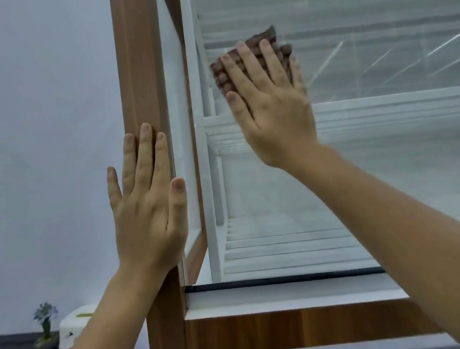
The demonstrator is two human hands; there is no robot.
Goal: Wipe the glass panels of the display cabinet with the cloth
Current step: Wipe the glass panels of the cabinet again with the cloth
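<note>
At the front corner of a wood-framed glass display cabinet [142,70], a person's two bare forearms reach up from the bottom of the frame. The left hand [148,206] lies flat against the brown wood-grain corner post, palm to the wood, fingers straight and slightly spread, gripping nothing; the thumb sits along the post's inner edge beside the narrow side pane. Below it, the cabinet's brown wooden base rail [292,327] runs to the right under a white sill and a black sealing strip at the foot of the glass.

Higher and to the right, the right hand [270,109] presses a brown, waffle-textured cloth [221,76] flat against the large clear front glass panel [381,77], close to the panel's left edge and above the middle shelf. The fingers are extended and fanned over the cloth, holding it to the glass by palm pressure rather than closing around it; the cloth shows above and left of the fingertips. The hand's right edge is slightly blurred.

Behind the glass stand white slatted shelves [285,244], with streaks of ceiling light reflected in the pane. At far lower left, against a pale wall, a small potted plant with bluish flowers [45,318] sits on a dark surface beside a white object [72,327].
</note>
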